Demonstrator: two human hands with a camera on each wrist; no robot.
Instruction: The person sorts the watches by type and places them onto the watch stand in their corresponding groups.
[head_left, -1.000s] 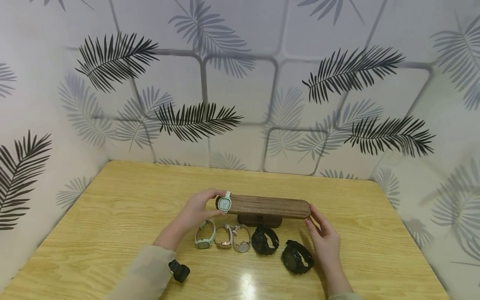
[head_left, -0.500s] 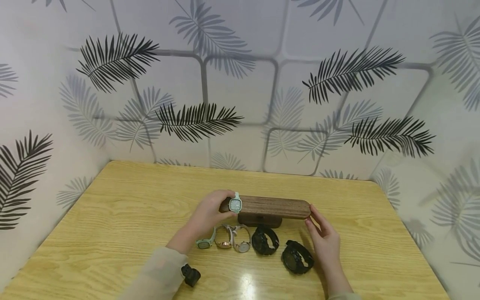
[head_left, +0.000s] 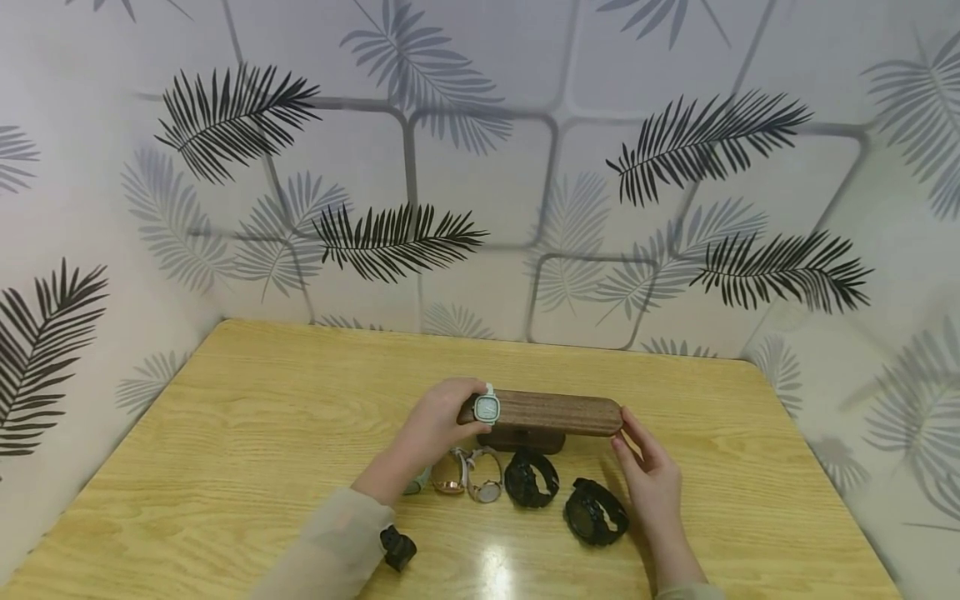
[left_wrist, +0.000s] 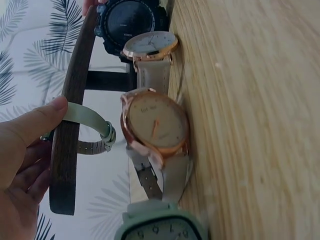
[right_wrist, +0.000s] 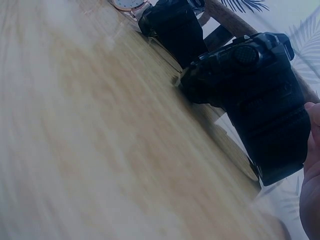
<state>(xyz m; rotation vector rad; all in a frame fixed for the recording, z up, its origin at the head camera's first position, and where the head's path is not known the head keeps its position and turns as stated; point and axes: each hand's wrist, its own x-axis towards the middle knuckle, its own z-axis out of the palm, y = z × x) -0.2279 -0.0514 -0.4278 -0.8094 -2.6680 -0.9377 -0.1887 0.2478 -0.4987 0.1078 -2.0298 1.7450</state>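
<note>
Head view: wall [head_left: 480,183], leaf-printed, behind the table [head_left: 247,433], light wood grain; wooden stand [head_left: 562,414] on the table, its dark horizontal bar raised on a low base. Left hand [head_left: 435,425]: thumb and fingers pinch the raised mint watch [head_left: 487,408] at the bar's left end; right hand [head_left: 651,475]: thumb and forefinger hold the bar's right end. Outer black watch [head_left: 581,517] sits beside the right hand; inner black watch [head_left: 517,479] sits in front of the base; to its left, the white-dial watch [head_left: 489,492] and the rose-gold watch [head_left: 450,486] stand side by side; the lower mint watch [head_left: 416,485] ends the row, partly hidden by the left wrist. Left wrist view: the raised mint watch's strap is looped around the bar, buckle side hanging clear; the thumb presses the strap.
</note>
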